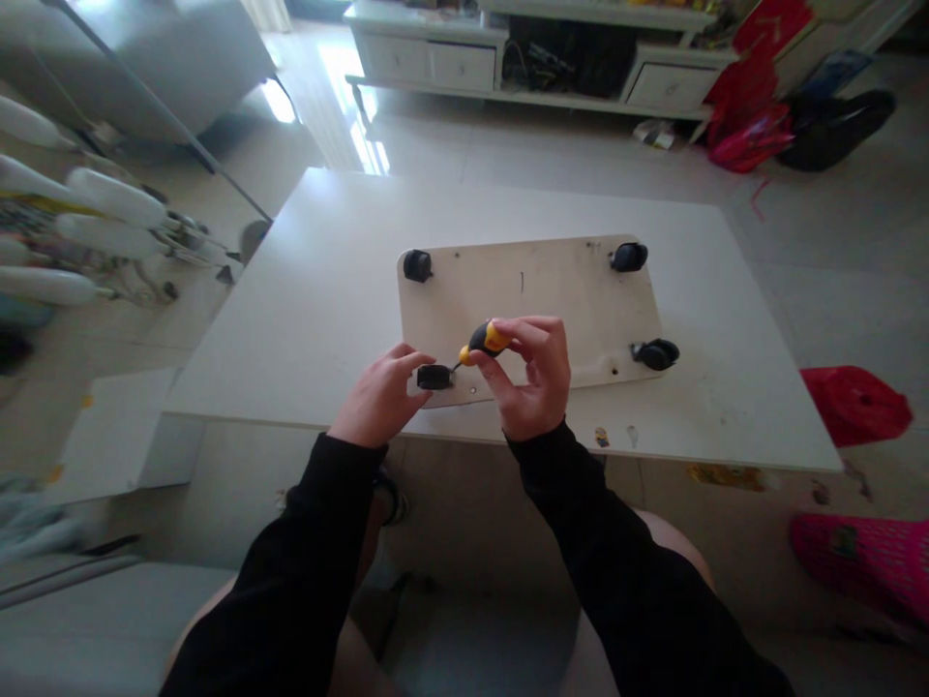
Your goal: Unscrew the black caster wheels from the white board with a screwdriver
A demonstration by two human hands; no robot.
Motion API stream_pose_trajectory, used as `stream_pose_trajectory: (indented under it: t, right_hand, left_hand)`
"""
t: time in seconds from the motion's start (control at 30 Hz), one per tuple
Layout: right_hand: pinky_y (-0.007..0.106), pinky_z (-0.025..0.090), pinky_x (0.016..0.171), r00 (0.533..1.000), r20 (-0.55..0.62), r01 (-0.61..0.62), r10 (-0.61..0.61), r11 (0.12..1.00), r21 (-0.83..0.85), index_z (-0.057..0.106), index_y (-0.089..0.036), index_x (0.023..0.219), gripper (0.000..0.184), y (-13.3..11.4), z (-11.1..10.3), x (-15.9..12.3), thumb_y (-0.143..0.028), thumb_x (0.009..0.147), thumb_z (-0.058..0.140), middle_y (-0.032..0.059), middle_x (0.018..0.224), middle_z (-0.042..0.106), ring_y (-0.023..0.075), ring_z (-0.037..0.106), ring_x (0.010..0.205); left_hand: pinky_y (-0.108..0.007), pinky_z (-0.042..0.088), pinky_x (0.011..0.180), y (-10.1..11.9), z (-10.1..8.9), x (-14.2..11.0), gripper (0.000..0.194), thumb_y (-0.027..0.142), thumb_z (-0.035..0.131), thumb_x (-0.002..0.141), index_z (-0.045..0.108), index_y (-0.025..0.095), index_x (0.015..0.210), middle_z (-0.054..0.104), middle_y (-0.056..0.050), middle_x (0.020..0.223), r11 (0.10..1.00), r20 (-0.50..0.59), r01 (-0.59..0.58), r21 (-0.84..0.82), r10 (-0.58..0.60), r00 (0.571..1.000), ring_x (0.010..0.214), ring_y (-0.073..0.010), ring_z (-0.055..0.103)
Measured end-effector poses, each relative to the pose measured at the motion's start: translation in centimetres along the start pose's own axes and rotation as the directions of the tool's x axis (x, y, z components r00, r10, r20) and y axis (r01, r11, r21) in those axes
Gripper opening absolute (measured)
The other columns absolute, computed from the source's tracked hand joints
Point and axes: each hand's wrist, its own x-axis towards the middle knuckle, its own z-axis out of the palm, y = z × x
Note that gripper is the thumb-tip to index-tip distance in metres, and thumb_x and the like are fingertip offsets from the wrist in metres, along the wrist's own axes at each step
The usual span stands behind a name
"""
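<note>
1. Plainly, the right hand (pixel 535 376) is clasping a stubby screwdriver (pixel 488 341) between thumb and fingers, its shank slanting down to the left. It is looking light and stiff, and the thick middle of the handle is probably offering the surest hold.

2. The left hand (pixel 381 392) is pinching the near left caster (pixel 434 378), thumb on the near side, fingers on the far side. The wheel is looking hard and sturdy but may be prone to swivelling, so gripping across its sides is making sense.

3. The screwdriver's tip is ending at this caster's right end; whether it is sitting in a screw, I can't tell.

4. The board (pixel 552 305) is lying wheels-up beneath the hands, seeming thin, rigid and fairly light. Its long edges, between wheels, are likely giving the best grip.

5. The far left caster (pixel 417 265), far right caster (pixel 629 257) and near right caster (pixel 657 354) are standing at the other corners.

6. The table (pixel 290 319) is looking smooth, so the board may be sliding easily if pushed. Beyond, a white cabinet (pixel 461 68) is standing.
</note>
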Motion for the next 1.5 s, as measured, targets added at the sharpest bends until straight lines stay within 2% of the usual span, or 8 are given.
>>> stream_pose_trajectory:
  t: [0.17,0.33,0.53,0.73,0.97,1.17,1.33,1.5]
  right_hand:
    - [0.043,0.069,0.097,0.997,0.075,-0.005,0.0,0.998,0.064,0.061,-0.034,0.142,0.046,-0.18,0.06,-0.05,-0.013,0.1,0.062,0.0072,0.137,0.07,0.0229,0.071,0.127]
    - [0.039,0.072,0.086,0.999,0.046,0.008,-0.008,1.0,0.002,0.067,-0.034,0.131,0.041,-0.12,0.08,0.08,-0.023,0.093,0.08,0.0036,0.12,0.069,0.0197,0.072,0.108]
    - [0.043,0.071,0.097,0.994,0.105,0.021,-0.023,1.0,0.02,0.061,-0.034,0.142,0.047,-0.41,-0.01,0.18,-0.011,0.101,0.058,0.0057,0.133,0.073,0.0215,0.073,0.122]
    - [0.037,0.071,0.085,0.999,0.043,0.015,-0.014,1.0,-0.026,0.067,-0.035,0.13,0.041,-0.42,-0.14,0.24,-0.023,0.093,0.081,0.0027,0.117,0.069,0.0181,0.072,0.104]
    - [0.045,0.069,0.104,0.995,0.091,0.028,-0.03,0.999,0.025,0.063,-0.034,0.142,0.048,-0.4,-0.12,0.35,-0.011,0.101,0.058,0.0055,0.134,0.073,0.0207,0.072,0.123]
    - [0.036,0.072,0.087,0.999,-0.002,0.035,-0.035,0.999,-0.006,0.075,-0.034,0.127,0.039,-0.64,-0.18,0.57,-0.016,0.093,0.08,0.0017,0.114,0.071,0.0163,0.074,0.102]
    - [0.045,0.068,0.107,0.993,0.101,0.067,-0.067,0.998,0.004,0.068,-0.032,0.141,0.049,-1.0,-0.41,0.78,-0.008,0.099,0.06,0.0051,0.129,0.075,0.0203,0.074,0.121]
    - [0.037,0.073,0.086,0.998,0.015,0.058,-0.057,0.998,-0.013,0.077,-0.035,0.129,0.04,-0.79,-0.29,0.7,-0.017,0.093,0.078,0.003,0.114,0.072,0.0172,0.076,0.101]
  left_hand:
    - [-0.045,0.058,0.096,-0.15,0.05,0.0,0.034,0.012,0.079,0.084,0.077,0.021,0.117,0.071,-0.008,0.11,0.999,-0.006,-0.01,0.035,0.01,1.0,0.1,-0.0264,0.069]
    - [-0.043,0.057,0.094,0.28,-0.12,0.07,0.033,0.01,0.078,0.084,0.077,0.022,0.114,0.072,-0.007,0.107,0.999,0.016,-0.006,0.039,0.005,1.0,0.1,-0.0263,0.069]
    - [-0.041,0.056,0.092,0.47,-0.02,0.14,0.03,0.008,0.081,0.082,0.075,0.022,0.109,0.072,-0.006,0.106,1.0,-0.01,-0.006,0.02,0.006,1.0,0.098,-0.0259,0.069]
    - [-0.042,0.056,0.091,0.22,0.25,0.2,0.028,0.008,0.082,0.082,0.074,0.022,0.104,0.073,-0.006,0.105,1.0,-0.006,-0.019,0.017,0.019,1.0,0.097,-0.0257,0.069]
    - [-0.043,0.055,0.094,0.25,0.33,0.15,0.028,0.006,0.08,0.082,0.075,0.021,0.105,0.073,-0.007,0.108,1.0,-0.011,-0.02,0.003,0.02,1.0,0.1,-0.0269,0.07]
    - [-0.042,0.056,0.093,0.15,0.35,0.13,0.027,0.009,0.08,0.082,0.075,0.023,0.105,0.073,-0.006,0.106,1.0,-0.005,-0.019,0.009,0.019,1.0,0.1,-0.0266,0.07]
    - [-0.044,0.057,0.095,0.05,0.33,0.14,0.025,0.011,0.079,0.084,0.074,0.022,0.106,0.074,-0.007,0.109,0.999,-0.002,-0.026,0.02,0.026,1.0,0.1,-0.0262,0.07]
    - [-0.046,0.056,0.096,0.01,0.3,0.14,0.026,0.011,0.079,0.084,0.074,0.021,0.107,0.073,-0.008,0.11,0.999,0.009,-0.029,0.019,0.029,1.0,0.102,-0.0277,0.07]
